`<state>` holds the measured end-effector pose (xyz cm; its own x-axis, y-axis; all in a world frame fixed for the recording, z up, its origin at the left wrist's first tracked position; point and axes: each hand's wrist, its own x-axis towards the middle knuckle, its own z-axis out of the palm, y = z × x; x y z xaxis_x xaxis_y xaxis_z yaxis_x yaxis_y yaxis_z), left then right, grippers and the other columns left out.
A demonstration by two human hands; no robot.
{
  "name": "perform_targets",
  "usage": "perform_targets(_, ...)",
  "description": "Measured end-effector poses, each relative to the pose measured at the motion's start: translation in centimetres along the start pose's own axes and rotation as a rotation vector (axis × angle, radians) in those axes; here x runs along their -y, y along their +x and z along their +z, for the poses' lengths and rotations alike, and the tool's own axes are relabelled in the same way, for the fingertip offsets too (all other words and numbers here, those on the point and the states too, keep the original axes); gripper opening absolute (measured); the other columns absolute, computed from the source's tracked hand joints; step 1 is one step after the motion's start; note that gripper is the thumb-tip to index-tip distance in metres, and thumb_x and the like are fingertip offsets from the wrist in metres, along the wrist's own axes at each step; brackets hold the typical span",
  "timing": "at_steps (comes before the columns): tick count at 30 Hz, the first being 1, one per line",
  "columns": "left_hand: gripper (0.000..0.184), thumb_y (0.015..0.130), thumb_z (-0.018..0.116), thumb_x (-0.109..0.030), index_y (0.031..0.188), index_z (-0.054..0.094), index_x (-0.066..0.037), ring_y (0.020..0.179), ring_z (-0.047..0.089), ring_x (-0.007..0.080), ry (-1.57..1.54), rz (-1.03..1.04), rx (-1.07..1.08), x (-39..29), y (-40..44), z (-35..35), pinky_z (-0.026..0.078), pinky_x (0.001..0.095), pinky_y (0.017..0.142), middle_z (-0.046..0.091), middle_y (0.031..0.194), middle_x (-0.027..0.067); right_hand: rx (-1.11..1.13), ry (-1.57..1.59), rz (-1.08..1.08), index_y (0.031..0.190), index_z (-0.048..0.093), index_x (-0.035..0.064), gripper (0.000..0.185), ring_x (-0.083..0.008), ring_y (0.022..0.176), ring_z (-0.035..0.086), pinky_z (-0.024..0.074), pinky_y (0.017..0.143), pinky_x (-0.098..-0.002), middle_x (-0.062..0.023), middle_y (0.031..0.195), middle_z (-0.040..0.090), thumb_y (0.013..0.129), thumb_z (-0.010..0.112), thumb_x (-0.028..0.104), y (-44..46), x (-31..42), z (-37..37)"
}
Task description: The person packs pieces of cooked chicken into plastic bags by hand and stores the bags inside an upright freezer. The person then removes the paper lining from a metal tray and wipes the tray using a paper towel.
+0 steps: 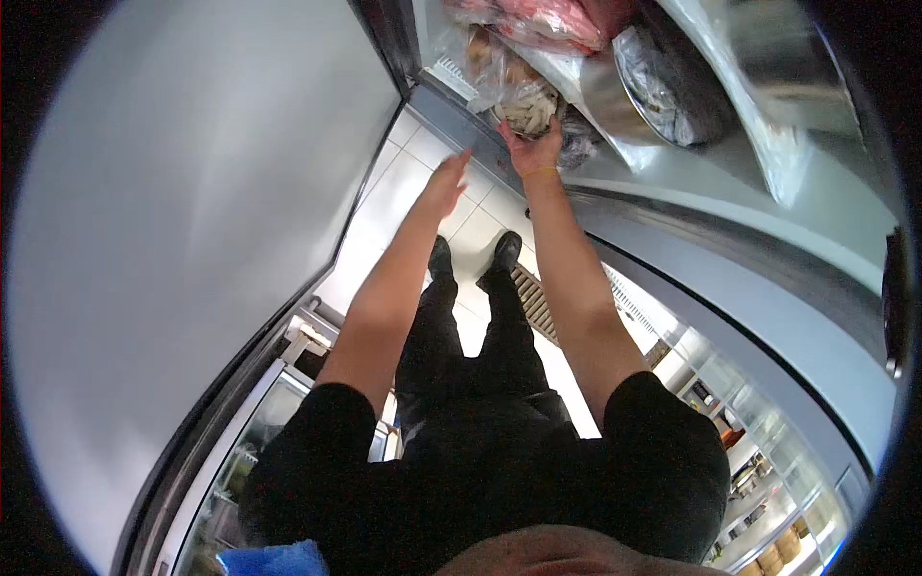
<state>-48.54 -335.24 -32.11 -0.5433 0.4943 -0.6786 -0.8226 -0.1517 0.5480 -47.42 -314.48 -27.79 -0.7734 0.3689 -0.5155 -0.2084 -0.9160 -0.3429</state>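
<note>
My right hand (535,146) is inside the open cabinet, its fingers curved round the near side of a round container of pale strips (527,112). A clear plastic bag (496,69) with brownish food lies just behind that container. Lower and to the left, my left hand (449,182) hangs in the air over the floor, fingers stretched out and holding nothing. Dark plastic wrap (577,139) sits right beside my right hand.
A large grey door (202,221) stands open on the left. Pink bagged food (547,21), a metal container with wrapped contents (655,91) and another metal container (792,67) fill the shelf. A floor grate (536,302) lies near my feet.
</note>
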Motion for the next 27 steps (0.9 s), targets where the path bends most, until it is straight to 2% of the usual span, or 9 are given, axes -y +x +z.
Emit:
perform_targets(2, 0.075, 0.089, 0.073, -0.035, 0.149, 0.036, -0.009, 0.14, 0.036, 0.0296, -0.038, -0.193, -0.211, 2.5, -6.7, -5.1, 0.04, 0.0425, 0.109, 0.036, 0.152, 0.0146, 0.057, 0.048, -0.038, 0.148, 0.03, 0.0089, 0.066, -0.0371, 0.133, 0.042, 0.0473, 0.102, -0.0538, -0.0175, 0.145, 0.039, 0.096, 0.058, 0.038, -1.3, -0.2, -0.4)
perform_targets(5, 0.059, 0.09, 0.072, -0.029, 0.139, 0.046, -0.01, 0.112, 0.054, 0.0283, -0.144, -0.222, -0.485, 5.2, -18.6, -14.3, 0.049, 0.0421, 0.097, 0.046, 0.136, 0.0136, -0.494, -0.177, 0.054, 0.15, 0.026, 0.0059, 0.069, -0.0405, 0.132, 0.043, 0.0464, 0.103, -0.0544, -0.0197, 0.149, 0.033, 0.096, 0.059, 0.035, -7.9, 1.2, 1.4)
perform_targets(6, 0.085, 0.084, 0.076, -0.03, 0.149, 0.024, -0.013, 0.115, 0.053, 0.0286, -0.096, -0.132, -0.554, 5.7, -22.1, -17.9, 0.049, 0.0409, 0.092, 0.047, 0.133, 0.013, -0.366, -0.274, 0.076, 0.148, 0.03, 0.0074, 0.068, -0.0399, 0.127, 0.048, 0.049, 0.1, -0.0542, -0.0206, 0.15, 0.03, 0.095, 0.06, 0.038, -9.6, 1.4, -2.0)
perform_targets(9, 0.088, 0.075, 0.084, -0.016, 0.143, 0.028, -0.018, 0.111, 0.053, 0.0253, -0.026, 0.119, -0.97, 0.8, -31.4, -19.8, 0.05, 0.0424, 0.084, 0.053, 0.127, 0.0116, -0.261, -0.507, 0.142, 0.148, 0.031, 0.0066, 0.071, -0.0388, 0.121, 0.052, 0.0518, 0.096, -0.0533, -0.021, 0.15, 0.03, 0.094, 0.063, 0.041, -17.0, 2.3, -10.3)
perform_targets(13, 0.068, 0.076, 0.081, -0.006, 0.133, 0.043, -0.007, 0.109, 0.057, 0.0218, 0.154, 0.369, -0.786, -5.3, -35.1, -19.2, 0.048, 0.0379, 0.087, 0.057, 0.128, 0.0098, -0.633, -0.785, 0.236, 0.141, 0.038, -0.0039, 0.069, -0.0344, 0.104, 0.062, 0.0568, 0.083, -0.0475, -0.0241, 0.136, 0.049, 0.093, 0.064, 0.039, -29.0, 5.8, -16.6)
perform_targets(17, 0.064, 0.077, 0.076, 0.004, 0.131, 0.042, -0.004, 0.115, 0.055, 0.0229, 0.339, 0.507, -0.67, -3.6, -34.6, -21.6, 0.046, 0.0412, 0.096, 0.056, 0.129, 0.0108, -0.683, -1.305, 0.414, 0.11, 0.064, -0.0064, 0.048, -0.0295, 0.053, 0.063, 0.0536, 0.05, -0.042, -0.0179, 0.071, 0.067, 0.09, 0.062, 0.037, -35.7, 10.4, -28.1)
perform_targets(19, 0.074, 0.077, 0.075, 0.006, 0.135, 0.031, -0.007, 0.113, 0.057, 0.0266, 0.331, 0.455, -0.755, -2.6, -35.4, -19.3, 0.047, 0.0411, 0.095, 0.053, 0.132, 0.0125, -0.392, -1.716, 0.347, 0.114, 0.063, -0.003, 0.045, -0.0283, 0.067, 0.066, 0.0544, 0.059, -0.0409, -0.0167, 0.075, 0.067, 0.087, 0.066, 0.033, -38.2, 11.3, -35.3)
perform_targets(23, 0.078, 0.075, 0.075, 0.006, 0.137, 0.029, -0.005, 0.114, 0.053, 0.0281, 0.308, 0.657, -0.384, 3.2, -33.1, -19.7, 0.046, 0.0424, 0.099, 0.046, 0.135, 0.0154, -0.649, -1.404, 0.261, 0.11, 0.064, -0.0019, 0.044, -0.0272, 0.066, 0.066, 0.0535, 0.057, -0.039, -0.0146, 0.077, 0.066, 0.087, 0.064, 0.036, -46.6, 14.6, -31.1)
perform_targets(27, 0.082, 0.073, 0.083, -0.006, 0.138, 0.033, 0.001, 0.12, 0.049, 0.0295, 0.804, 0.72, -0.58, 8.7, -32.6, -8.7, 0.046, 0.0459, 0.101, 0.045, 0.137, 0.0203, -0.672, -1.557, -0.081, 0.108, 0.067, 0.0016, 0.045, -0.0346, 0.083, 0.068, 0.0538, 0.075, -0.0438, -0.0188, 0.095, 0.071, 0.085, 0.061, 0.04, -53.2, 15.2, -34.5)
